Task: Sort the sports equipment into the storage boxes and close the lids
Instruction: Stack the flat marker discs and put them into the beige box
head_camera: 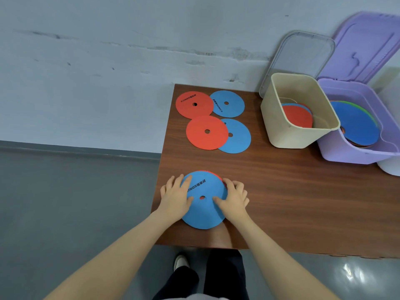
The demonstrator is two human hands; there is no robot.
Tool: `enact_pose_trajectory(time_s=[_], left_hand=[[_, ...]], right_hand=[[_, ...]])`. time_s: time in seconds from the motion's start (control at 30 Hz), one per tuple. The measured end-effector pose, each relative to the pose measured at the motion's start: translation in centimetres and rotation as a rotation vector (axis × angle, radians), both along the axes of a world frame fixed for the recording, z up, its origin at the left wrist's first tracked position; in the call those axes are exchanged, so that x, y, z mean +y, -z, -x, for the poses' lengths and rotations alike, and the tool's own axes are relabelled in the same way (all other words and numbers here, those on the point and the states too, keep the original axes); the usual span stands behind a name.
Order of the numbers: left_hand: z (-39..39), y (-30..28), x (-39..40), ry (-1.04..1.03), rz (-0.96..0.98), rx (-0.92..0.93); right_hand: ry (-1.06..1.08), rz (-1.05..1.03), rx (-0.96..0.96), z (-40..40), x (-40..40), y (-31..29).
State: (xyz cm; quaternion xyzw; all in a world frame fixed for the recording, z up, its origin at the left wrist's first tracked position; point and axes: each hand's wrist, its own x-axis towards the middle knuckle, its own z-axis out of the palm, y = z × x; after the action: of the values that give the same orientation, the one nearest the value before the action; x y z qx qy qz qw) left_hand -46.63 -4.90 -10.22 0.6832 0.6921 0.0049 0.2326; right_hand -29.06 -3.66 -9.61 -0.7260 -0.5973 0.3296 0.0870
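Both hands are laid on a blue disc near the front left corner of the wooden table: the left hand is placed on its left side with the fingers spread flat, and the right hand is placed on its right edge with the fingers bent over the rim. A red edge is seen just under this disc at its far side.

At the back right of the table, a purple storage box is stood open, its lid raised against the wall; a blue disc is seen on top of the discs inside. Touching its left side, a beige box is stood open, with red and blue discs inside and its clear lid raised behind it.

Near the back left corner, four discs are laid flat: a red disc overlapping a blue one, and closer, a second red disc overlapping a second blue one.
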Motion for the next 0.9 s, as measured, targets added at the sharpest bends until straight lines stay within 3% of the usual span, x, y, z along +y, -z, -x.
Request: enact_pose_trajectory(time_s=[0.23,0.37,0.47,0.7,0.9], left_hand=[[0.7,-0.1,-0.1,-0.016,-0.107,-0.130],[0.8,0.4,-0.8,0.030,-0.201,-0.209],[0.3,0.7,-0.7,0.039,-0.150,-0.165],[0.3,-0.2,1.3,0.084,-0.140,-0.254],[-2.2,-1.6,2.7,0.143,-0.214,-0.345]], right_hand=[[0.055,-0.031,0.173,0.4,0.5,-0.4],[-0.007,-0.209,0.188,0.1,-1.1,-0.3],[-0.069,-0.304,0.218,-0.4,-1.5,-0.9],[0.017,-0.307,0.446,-1.4,-1.0,-1.7],[-0.009,-0.313,0.439,-4.8,1.0,-3.0]])
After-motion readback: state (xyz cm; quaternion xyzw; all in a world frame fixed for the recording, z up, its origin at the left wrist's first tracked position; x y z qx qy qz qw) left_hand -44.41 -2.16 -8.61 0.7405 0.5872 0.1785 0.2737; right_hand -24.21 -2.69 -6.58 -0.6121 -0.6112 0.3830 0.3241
